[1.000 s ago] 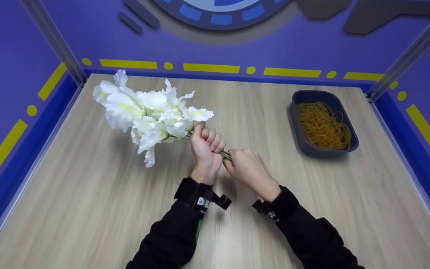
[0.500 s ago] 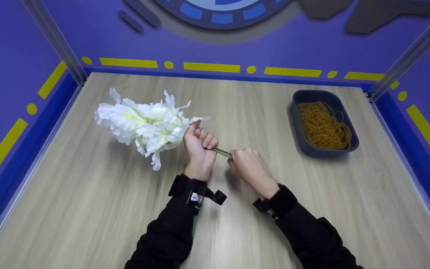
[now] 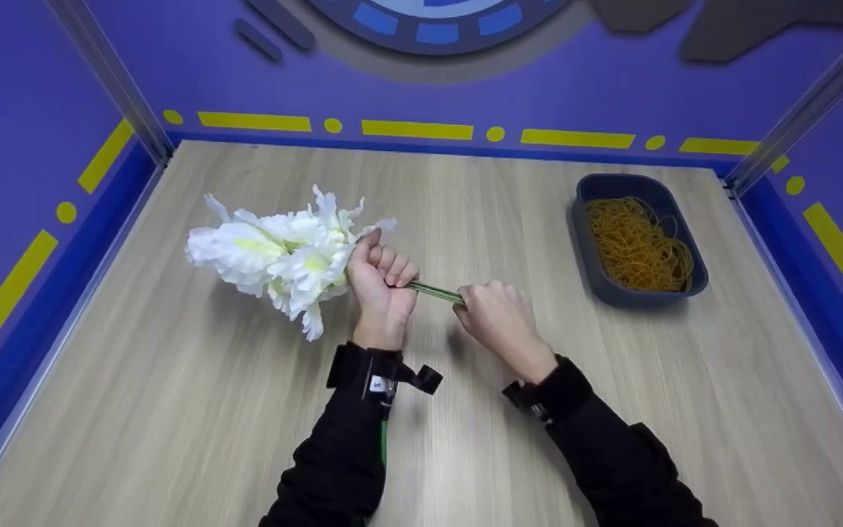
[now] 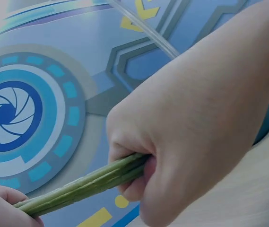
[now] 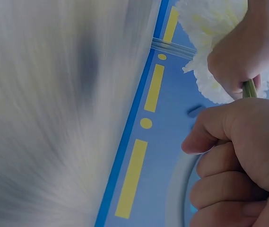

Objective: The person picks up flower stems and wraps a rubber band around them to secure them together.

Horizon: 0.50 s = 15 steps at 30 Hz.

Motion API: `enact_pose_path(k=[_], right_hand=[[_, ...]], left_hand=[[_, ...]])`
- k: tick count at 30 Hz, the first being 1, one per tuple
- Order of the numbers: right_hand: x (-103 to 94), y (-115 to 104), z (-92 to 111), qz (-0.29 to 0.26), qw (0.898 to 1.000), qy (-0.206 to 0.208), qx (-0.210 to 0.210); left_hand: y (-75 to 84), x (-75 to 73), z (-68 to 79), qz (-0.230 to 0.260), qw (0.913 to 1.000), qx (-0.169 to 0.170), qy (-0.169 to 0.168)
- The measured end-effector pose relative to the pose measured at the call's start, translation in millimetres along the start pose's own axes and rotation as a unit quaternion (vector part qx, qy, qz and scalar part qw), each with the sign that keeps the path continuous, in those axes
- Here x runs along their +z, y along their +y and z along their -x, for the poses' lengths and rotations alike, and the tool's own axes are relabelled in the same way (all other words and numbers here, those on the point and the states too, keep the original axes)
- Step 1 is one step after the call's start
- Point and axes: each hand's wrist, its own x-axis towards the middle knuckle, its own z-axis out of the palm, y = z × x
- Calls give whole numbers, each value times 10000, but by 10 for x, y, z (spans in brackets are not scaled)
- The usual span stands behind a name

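Pale wood-grain tabletop extending beneath hands. Left hand wrapping fingers around thin green stems beside ruffled white flowers; right hand clamping fingers farther along; stems bridging between hands.

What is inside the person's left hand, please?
The left hand grips green stems: white flowers show on one side of it, bare stems run to the right hand on the other. The part inside its fingers is covered.

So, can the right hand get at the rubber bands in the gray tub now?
Probably yes, but the right hand would need to release the green stems first; nothing visible stands between it and the open tub of rubber bands.
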Motion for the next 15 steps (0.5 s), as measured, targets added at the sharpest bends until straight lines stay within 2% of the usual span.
enact_pose_path(k=[4, 9, 12, 15], right_hand=[[-34, 24, 13, 24, 10000, 89, -23], [-77, 28, 40, -25, 9999, 124, -118], [-123, 39, 67, -61, 9998, 102, -149], [-211, 80, 80, -187, 9996, 159, -112]], left_hand=[[-3, 22, 20, 42, 10000, 4, -86], [-9, 41, 71, -46, 9993, 101, -346], [33, 71, 114, -23, 9985, 271, -484], [143, 144, 155, 138, 9966, 531, -610]])
